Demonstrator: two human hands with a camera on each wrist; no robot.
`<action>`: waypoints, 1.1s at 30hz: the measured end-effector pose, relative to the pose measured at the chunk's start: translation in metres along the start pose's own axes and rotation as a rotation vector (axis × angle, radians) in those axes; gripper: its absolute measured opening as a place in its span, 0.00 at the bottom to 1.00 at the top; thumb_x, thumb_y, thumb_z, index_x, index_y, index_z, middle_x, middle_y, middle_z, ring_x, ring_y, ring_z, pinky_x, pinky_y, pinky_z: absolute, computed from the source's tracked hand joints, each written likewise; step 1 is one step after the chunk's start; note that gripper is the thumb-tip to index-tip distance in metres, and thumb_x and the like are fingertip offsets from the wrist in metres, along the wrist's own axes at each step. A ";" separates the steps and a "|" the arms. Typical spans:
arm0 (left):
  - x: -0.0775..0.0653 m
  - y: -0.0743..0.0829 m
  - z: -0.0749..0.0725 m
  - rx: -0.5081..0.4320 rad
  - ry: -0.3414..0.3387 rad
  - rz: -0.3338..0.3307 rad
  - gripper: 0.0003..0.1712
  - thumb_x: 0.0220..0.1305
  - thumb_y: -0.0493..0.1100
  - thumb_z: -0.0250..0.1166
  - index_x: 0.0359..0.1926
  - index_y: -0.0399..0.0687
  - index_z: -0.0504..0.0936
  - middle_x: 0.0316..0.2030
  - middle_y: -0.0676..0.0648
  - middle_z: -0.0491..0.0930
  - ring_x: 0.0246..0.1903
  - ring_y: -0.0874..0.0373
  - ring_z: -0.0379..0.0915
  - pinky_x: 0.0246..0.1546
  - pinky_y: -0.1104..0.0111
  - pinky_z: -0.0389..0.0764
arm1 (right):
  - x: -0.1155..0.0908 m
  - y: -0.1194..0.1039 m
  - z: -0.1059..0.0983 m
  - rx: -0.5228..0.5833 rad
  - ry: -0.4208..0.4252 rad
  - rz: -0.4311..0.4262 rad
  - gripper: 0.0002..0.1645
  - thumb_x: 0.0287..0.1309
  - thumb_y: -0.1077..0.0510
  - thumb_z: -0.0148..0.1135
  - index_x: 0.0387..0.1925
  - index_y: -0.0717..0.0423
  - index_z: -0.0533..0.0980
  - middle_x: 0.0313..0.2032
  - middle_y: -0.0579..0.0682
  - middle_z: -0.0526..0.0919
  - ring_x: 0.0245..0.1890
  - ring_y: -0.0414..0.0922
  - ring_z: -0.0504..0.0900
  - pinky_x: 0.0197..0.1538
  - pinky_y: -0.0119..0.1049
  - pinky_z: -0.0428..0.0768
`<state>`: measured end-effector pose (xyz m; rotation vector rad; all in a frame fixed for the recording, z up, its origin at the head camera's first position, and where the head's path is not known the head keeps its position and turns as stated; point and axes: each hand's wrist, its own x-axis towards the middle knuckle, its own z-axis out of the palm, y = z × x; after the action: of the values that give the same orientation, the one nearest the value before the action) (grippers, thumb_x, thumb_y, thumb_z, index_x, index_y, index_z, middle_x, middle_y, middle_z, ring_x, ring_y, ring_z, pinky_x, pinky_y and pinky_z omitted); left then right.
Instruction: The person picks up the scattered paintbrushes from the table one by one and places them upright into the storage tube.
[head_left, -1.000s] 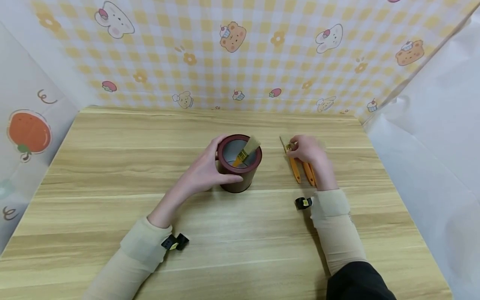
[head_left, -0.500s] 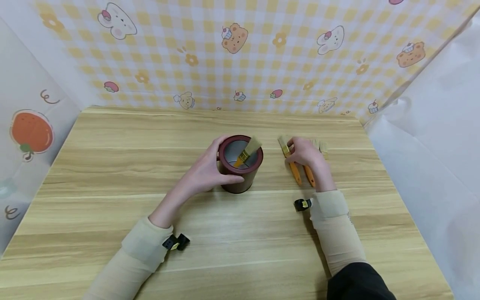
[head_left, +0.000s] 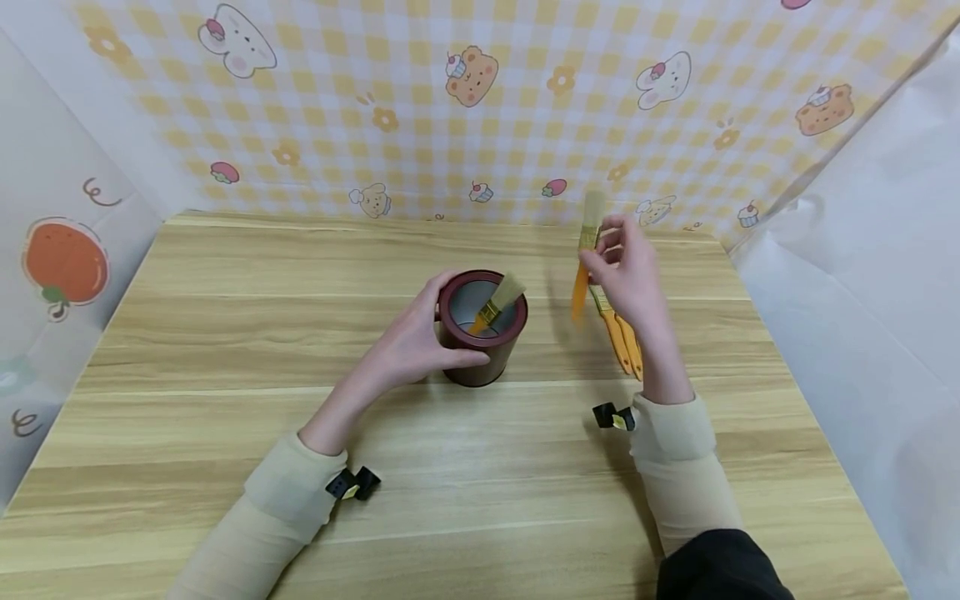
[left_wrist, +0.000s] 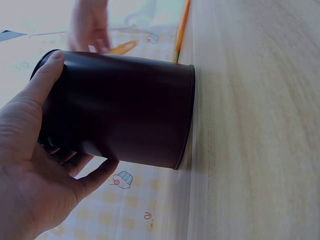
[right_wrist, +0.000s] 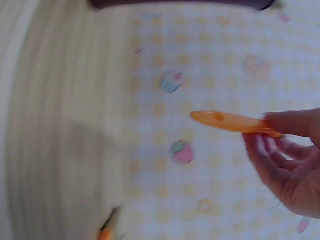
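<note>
My left hand [head_left: 412, 342] grips a dark brown-red can [head_left: 480, 362] by its side, thumb across the front, as the left wrist view also shows. A paintbrush [head_left: 491, 310] leans inside the can, bristles up over the rim. Raised above the table to the right, my right hand [head_left: 630, 267] pinches another paintbrush [head_left: 588, 237], bristles up and orange handle hanging down. In the right wrist view that handle [right_wrist: 225, 121] juts out from between thumb and fingers. Under the right hand, orange-handled paintbrushes [head_left: 618, 337] lie on the table, their bristle ends partly hidden by the hand.
The wood-grain table [head_left: 465, 475] is backed by a yellow checked sheet [head_left: 420, 125] with cartoon prints. White sheeting [head_left: 862, 275] hangs at the right, and a printed white sheet [head_left: 60, 350] at the left. Small black cameras sit on both sleeves.
My right hand has lifted a paintbrush off the table and turned it upright, moving up and away from the other brushes. My left hand and the can have stayed in place.
</note>
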<state>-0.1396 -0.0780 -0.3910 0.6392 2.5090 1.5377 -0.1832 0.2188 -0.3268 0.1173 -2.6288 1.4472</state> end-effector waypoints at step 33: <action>0.000 0.001 0.000 -0.003 0.003 -0.024 0.65 0.45 0.55 0.85 0.78 0.61 0.55 0.70 0.52 0.69 0.65 0.53 0.71 0.69 0.51 0.71 | -0.049 -0.058 0.033 0.099 -0.095 -0.293 0.24 0.61 0.69 0.69 0.56 0.62 0.70 0.44 0.53 0.82 0.41 0.39 0.84 0.43 0.28 0.86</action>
<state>-0.1394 -0.0773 -0.3898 0.6045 2.5064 1.5346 -0.1301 0.1597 -0.3037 0.5697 -2.4773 1.4993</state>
